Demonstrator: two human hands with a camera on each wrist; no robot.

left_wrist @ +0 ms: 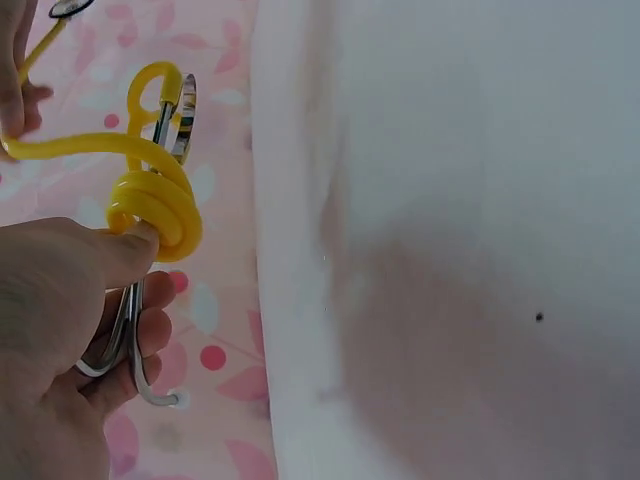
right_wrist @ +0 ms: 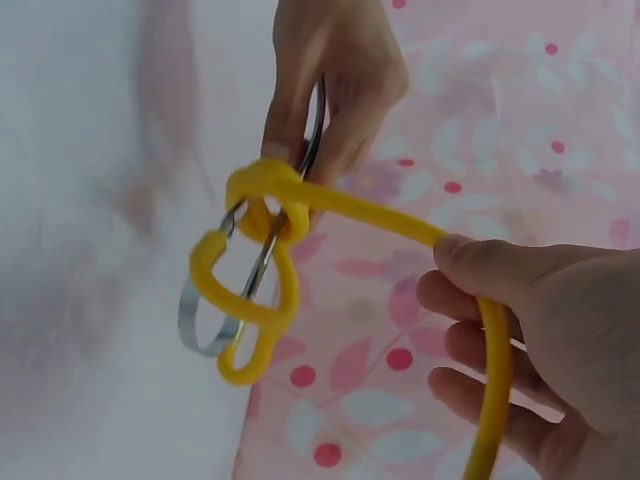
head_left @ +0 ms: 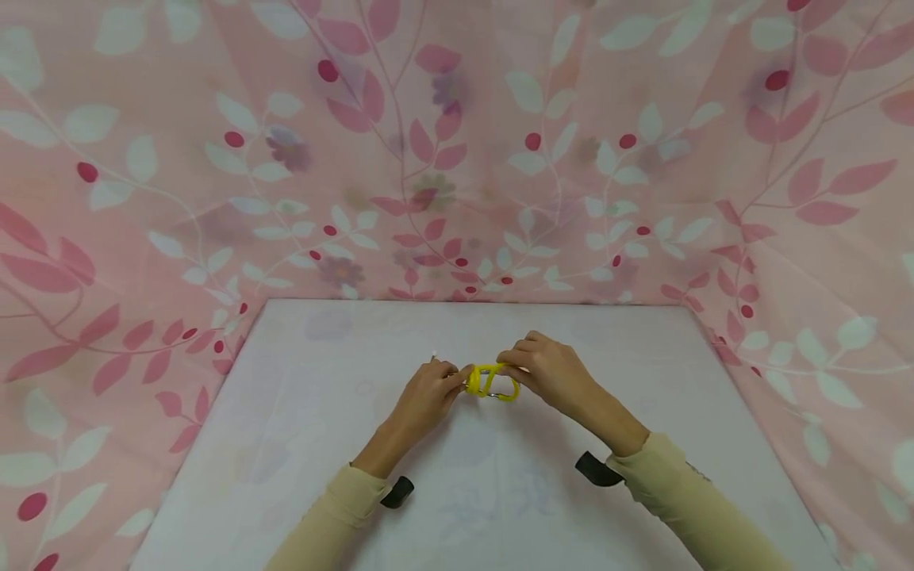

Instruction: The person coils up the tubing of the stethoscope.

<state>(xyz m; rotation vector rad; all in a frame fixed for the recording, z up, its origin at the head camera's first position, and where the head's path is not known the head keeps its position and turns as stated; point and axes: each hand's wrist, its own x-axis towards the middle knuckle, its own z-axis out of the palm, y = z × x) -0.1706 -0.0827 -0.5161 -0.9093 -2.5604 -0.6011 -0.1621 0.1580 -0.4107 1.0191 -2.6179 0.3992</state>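
Observation:
Above the white table, both hands hold a stethoscope with yellow tubing (head_left: 474, 382). My left hand (head_left: 426, 394) grips its metal ear tubes (left_wrist: 133, 320), the thumb pressing at a wrapped coil of tubing (left_wrist: 160, 215). Past the coil, a yellow loop and a flat metal band (right_wrist: 196, 320) stick out toward the right hand. My right hand (head_left: 551, 374) pinches the tubing's free run (right_wrist: 370, 215) between thumb and fingers, drawn out from the coil. Part of a round chest piece (left_wrist: 70, 8) shows at the top left of the left wrist view.
The white-covered table (head_left: 300, 492) spreads beneath both hands. A pink leaf-patterned cloth (head_left: 457, 159) rises behind it and at both sides. Dark straps (head_left: 598, 469) show at the wrists, next to the light sleeves (head_left: 336, 507).

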